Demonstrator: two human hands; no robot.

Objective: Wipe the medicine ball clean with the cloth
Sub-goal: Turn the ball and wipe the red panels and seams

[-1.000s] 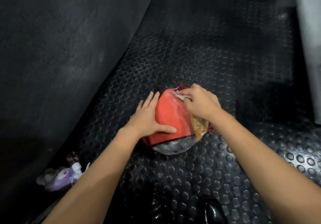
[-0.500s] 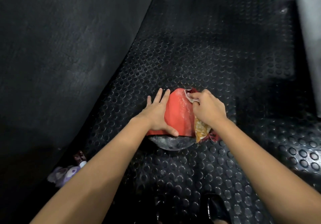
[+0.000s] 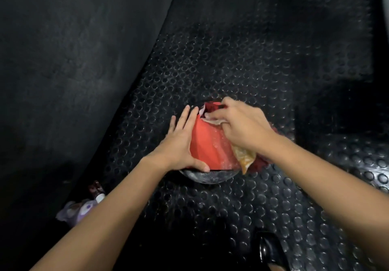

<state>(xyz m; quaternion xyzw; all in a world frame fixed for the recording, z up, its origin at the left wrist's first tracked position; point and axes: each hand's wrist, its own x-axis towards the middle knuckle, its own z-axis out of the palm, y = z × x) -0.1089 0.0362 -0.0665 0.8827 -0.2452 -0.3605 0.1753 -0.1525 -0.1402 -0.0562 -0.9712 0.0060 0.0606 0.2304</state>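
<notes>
A red and black medicine ball [image 3: 207, 146] sits on the studded black rubber floor [image 3: 231, 64] in the middle of the view. My left hand [image 3: 181, 144] lies flat against its left side, fingers straight and thumb along the lower red edge. My right hand [image 3: 242, 125] grips a crumpled patterned cloth [image 3: 245, 157] and presses it on the top right of the ball. The cloth's orange end hangs down below my right wrist. The ball's right side is hidden behind my right hand and the cloth.
A smooth dark mat or wall [image 3: 63, 70] rises along the left. A small purple and white object with a dark bottle [image 3: 82, 205] lies at the lower left beside my left forearm. A shiny black shoe tip [image 3: 271, 249] shows at the bottom. A pale object stands at the far right edge.
My right hand has slid the cloth up and back over the top of the ball. My left hand has stayed flat on the ball's left side.
</notes>
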